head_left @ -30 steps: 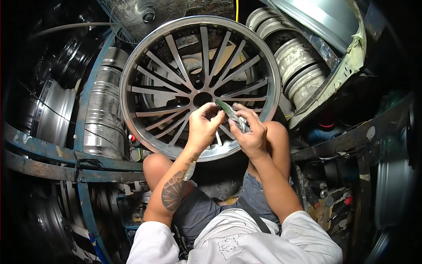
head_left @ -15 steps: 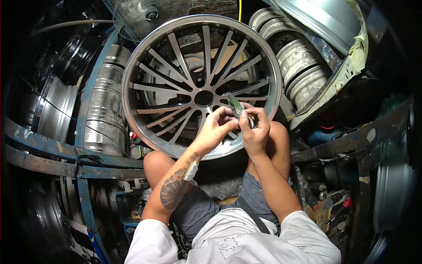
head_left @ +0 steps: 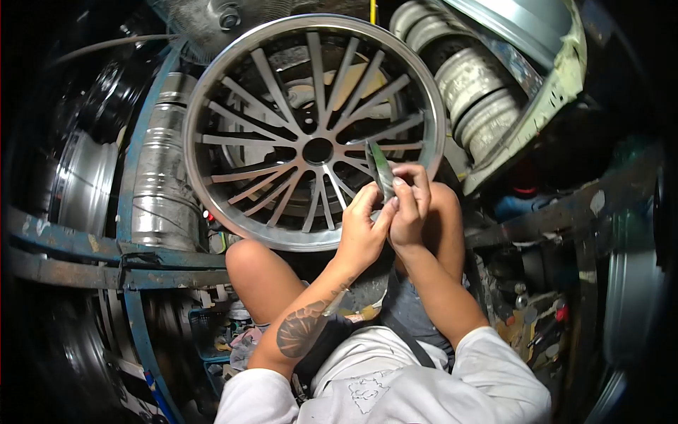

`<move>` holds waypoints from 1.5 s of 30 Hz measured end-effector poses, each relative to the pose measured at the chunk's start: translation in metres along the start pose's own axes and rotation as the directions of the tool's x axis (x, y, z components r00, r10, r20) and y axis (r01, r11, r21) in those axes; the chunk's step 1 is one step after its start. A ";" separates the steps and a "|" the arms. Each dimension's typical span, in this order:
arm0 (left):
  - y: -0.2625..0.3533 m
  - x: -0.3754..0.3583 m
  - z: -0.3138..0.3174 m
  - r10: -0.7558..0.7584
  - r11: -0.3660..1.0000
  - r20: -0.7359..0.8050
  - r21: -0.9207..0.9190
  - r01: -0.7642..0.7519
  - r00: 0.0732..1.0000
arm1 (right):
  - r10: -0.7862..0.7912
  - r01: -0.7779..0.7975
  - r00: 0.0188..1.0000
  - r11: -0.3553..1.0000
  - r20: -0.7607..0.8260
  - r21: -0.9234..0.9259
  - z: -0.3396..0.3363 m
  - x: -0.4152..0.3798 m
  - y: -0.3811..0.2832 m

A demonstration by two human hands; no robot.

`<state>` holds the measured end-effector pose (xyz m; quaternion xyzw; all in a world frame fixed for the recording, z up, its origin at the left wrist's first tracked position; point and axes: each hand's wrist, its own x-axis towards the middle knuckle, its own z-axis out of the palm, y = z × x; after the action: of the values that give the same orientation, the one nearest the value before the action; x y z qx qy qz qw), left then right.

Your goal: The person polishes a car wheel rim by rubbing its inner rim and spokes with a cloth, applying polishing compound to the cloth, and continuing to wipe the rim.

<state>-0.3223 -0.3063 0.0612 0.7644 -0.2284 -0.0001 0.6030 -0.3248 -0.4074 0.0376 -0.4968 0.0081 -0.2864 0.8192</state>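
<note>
A thin strip [head_left: 382,167], green on one face and grey on the other, is held upright between both my hands. My left hand [head_left: 364,220] pinches its lower part from the left, thumb and fingers together. From the right, my right hand [head_left: 409,208] closes thumb and fingers on the same piece. Its exact kind does not show. Beyond the hands lies a large multi-spoke alloy wheel rim [head_left: 318,78], face up, with bright spokes and a dark hub hole. The strip's tip overlaps the wheel's lower right spokes in this view.
Metal cylinders [head_left: 166,169] line a blue frame [head_left: 138,148] on the left. Several worn rims [head_left: 487,116] are stacked at the upper right. A fan [head_left: 229,18] stands behind the wheel. My knees flank its near edge; tools and clutter [head_left: 537,318] lie at lower right.
My left hand has shifted down and right, its wrist turned more upright. The strip now points more steeply upward. The view has moved slightly, with the wheel sitting further up and left.
</note>
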 end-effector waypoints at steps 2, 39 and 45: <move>0.010 -0.008 0.006 -0.016 0.995 -0.031 0.097 0.019 0.999 | 0.009 -0.011 0.999 0.997 -0.032 -0.074 0.007 -0.005 -0.016; 0.009 -0.144 0.048 -0.435 0.655 0.585 -0.316 0.687 0.684 | -0.284 -0.896 0.290 0.256 -0.914 -0.364 -0.515 -0.184 0.053; 0.045 -0.111 0.111 -0.299 0.714 0.609 -0.368 0.595 0.735 | -0.300 -0.805 0.480 0.224 -0.824 -0.550 -0.471 -0.172 0.004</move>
<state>-0.4675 -0.3773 0.0422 0.5660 -0.1691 -0.4175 0.6904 -0.6066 -0.7052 -0.2503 -0.6584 0.6577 -0.2426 0.2740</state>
